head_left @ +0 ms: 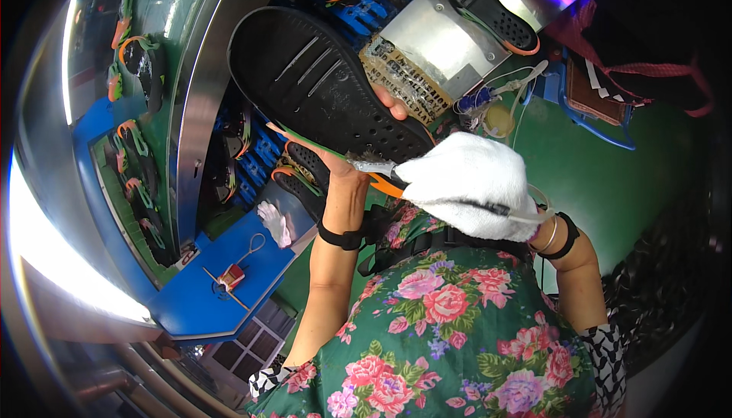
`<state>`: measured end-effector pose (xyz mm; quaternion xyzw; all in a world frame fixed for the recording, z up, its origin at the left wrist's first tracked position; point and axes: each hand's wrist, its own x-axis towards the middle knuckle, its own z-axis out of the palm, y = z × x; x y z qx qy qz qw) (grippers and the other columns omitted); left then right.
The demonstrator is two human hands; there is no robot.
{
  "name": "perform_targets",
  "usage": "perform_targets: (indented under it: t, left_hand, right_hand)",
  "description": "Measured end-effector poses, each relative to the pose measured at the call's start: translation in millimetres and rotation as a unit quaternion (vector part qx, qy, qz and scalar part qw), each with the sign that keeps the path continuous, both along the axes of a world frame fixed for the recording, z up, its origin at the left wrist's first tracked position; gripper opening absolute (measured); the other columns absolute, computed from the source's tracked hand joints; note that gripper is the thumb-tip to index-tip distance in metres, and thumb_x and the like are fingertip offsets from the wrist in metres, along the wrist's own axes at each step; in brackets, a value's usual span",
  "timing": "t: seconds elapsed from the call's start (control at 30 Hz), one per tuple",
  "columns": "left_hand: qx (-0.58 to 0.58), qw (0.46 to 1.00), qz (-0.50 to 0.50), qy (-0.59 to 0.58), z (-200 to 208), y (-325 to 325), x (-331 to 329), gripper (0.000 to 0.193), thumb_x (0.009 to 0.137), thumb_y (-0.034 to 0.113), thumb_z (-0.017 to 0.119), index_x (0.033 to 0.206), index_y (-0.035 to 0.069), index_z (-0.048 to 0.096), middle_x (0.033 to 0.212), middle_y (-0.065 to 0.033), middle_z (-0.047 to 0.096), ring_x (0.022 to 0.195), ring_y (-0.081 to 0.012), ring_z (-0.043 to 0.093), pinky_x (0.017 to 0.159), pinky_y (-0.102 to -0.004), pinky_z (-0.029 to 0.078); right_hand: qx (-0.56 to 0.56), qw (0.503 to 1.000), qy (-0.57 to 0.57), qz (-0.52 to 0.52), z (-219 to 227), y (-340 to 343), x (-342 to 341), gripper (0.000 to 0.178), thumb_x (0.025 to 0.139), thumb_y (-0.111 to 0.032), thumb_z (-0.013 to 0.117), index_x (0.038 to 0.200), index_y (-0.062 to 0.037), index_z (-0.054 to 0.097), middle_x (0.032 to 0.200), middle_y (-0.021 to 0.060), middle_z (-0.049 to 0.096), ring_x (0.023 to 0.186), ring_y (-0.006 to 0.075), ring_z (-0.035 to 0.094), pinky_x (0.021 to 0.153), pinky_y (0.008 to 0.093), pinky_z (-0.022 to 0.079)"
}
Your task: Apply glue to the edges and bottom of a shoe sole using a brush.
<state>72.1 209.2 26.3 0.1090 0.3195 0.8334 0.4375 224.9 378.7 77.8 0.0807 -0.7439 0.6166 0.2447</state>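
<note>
My left hand, bare, grips a large black shoe sole from its edges, fingertips curled over the far side. The sole has raised bars, rows of small holes and a green and orange edge. My right hand, in a white knit glove, is closed around a small brush. Its dark bristles touch or nearly touch the sole's near edge; the exact contact is unclear. A clear thin tube runs along the back of the glove. Under the sole, another pair of black soles is partly hidden.
A black sole lies by a metal plate. Several shoes stand on the green conveyor at left. A blue table bears a white glove and a red spool. At right are a yellowish cup and a blue-framed stool.
</note>
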Motion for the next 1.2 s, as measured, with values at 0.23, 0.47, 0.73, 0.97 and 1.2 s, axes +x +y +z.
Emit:
perform_targets:
  t: [0.23,0.47,0.73,0.97,1.2]
  left_hand:
    - [0.051,0.998,0.02,-0.032,0.9,5.8,-5.1,0.108,0.077,0.092,0.055,0.118,-0.007,0.055,0.109,-0.0142,0.059,0.101,-0.0274,0.055,0.086,-0.048,0.057]
    - [0.024,0.999,0.013,-0.031,-2.7,3.0,-14.6,0.112,0.072,0.095,0.054,0.12,-0.006,0.055,0.11,-0.0142,0.059,0.102,-0.0282,0.056,0.086,-0.0477,0.057]
    - [0.019,0.999,0.029,-0.025,6.0,13.7,-14.6,0.113,0.071,0.096,0.054,0.119,-0.006,0.055,0.108,-0.0129,0.06,0.099,-0.027,0.057,0.087,-0.0437,0.056]
    - [0.026,0.999,0.005,0.027,4.1,14.6,-22.1,0.1,0.078,0.088,0.058,0.12,-0.003,0.057,0.109,-0.0121,0.062,0.098,-0.0253,0.06,0.089,-0.0409,0.052]
    - [0.028,0.999,0.017,0.032,13.6,19.8,-22.5,0.085,0.086,0.076,0.063,0.12,-0.001,0.058,0.108,-0.0116,0.061,0.096,-0.024,0.064,0.088,-0.0404,0.047]
  right_hand:
    - [-0.017,1.0,-0.018,-0.008,0.2,9.1,-0.4,0.017,0.073,-0.003,0.082,0.089,-0.0059,0.079,0.1,0.0121,0.078,0.086,0.0262,0.074,0.074,0.0363,0.057]
    - [-0.104,0.993,-0.056,-0.024,-7.8,9.0,-5.8,0.017,0.078,-0.002,0.081,0.095,-0.0049,0.079,0.098,0.0099,0.078,0.081,0.0246,0.073,0.074,0.0351,0.058]
    - [-0.129,0.988,-0.084,0.013,-9.8,12.7,-7.5,0.018,0.077,-0.002,0.082,0.094,-0.0038,0.079,0.098,0.0099,0.078,0.083,0.0254,0.073,0.074,0.0354,0.058]
    - [-0.076,0.995,-0.061,0.014,-13.3,17.8,-5.6,0.017,0.077,-0.002,0.081,0.094,-0.0031,0.079,0.097,0.0113,0.078,0.083,0.0257,0.073,0.075,0.0355,0.058]
    - [-0.155,0.983,-0.097,-0.017,-16.2,15.9,-5.2,0.015,0.072,0.001,0.083,0.086,-0.0022,0.078,0.099,0.0162,0.079,0.084,0.0258,0.074,0.075,0.0364,0.057]
